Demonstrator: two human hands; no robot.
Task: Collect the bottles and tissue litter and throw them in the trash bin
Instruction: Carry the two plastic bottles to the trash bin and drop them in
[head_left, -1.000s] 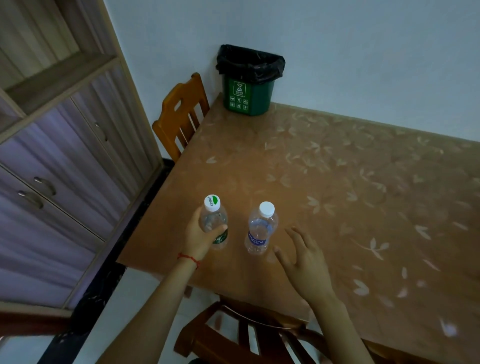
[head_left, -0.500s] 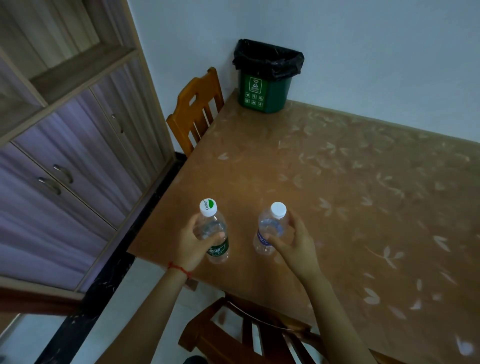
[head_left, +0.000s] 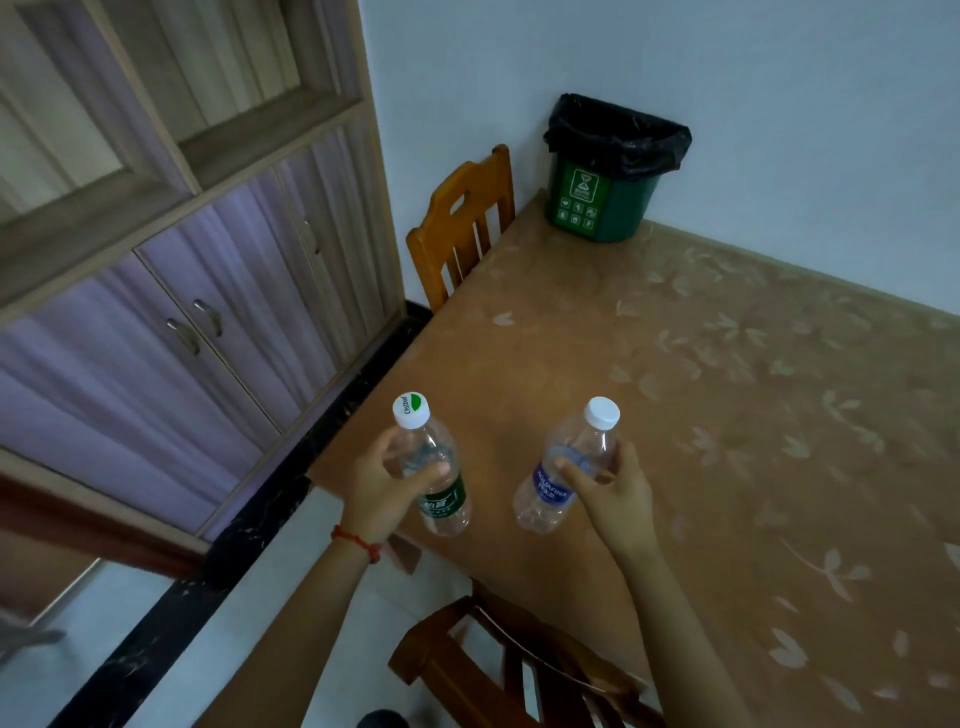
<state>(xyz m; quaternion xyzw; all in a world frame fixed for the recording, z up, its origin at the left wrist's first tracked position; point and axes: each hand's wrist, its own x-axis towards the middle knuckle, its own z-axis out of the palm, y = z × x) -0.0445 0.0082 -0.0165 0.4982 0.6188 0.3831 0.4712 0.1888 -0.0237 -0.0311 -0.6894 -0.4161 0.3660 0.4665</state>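
1. Change since a second ago: my right hand (head_left: 613, 493), then spread flat above the bench (head_left: 727, 415), is now wrapped round the blue-label bottle (head_left: 563, 467); that bottle has gone from upright to tilted, and both bottles look lifted off the surface, though I cannot tell for sure.
2. My left hand (head_left: 384, 488): fingers and thumb curled round the upper body of the green-label bottle (head_left: 431, 462). A red string band (head_left: 358, 540) sits on that wrist.
3. Right hand: thumb across the front, fingers behind, gripping the shoulder of the blue-label bottle.
4. Green-label bottle: clear plastic, white cap with a green mark, dark green label below my thumb, leaning slightly left, over the bench's near-left corner.
5. Blue-label bottle: clear plastic, plain white cap, blue label, cap leaning right, base toward the other bottle; the two are near but apart.
6. Bench: brown cover with a pale leaf print.
7. Trash bin (head_left: 602, 208): green, lined with a black bag, standing on the bench's far-left corner against the wall, well apart from both bottles.
8. Wooden chair (head_left: 462, 223): just left of the bin, at the bench's side.
9. Second chair (head_left: 498, 670): darker wood, below my arms at the near edge.
10. Cabinet (head_left: 182, 312): wood frame, purple doors with metal handles, far left.
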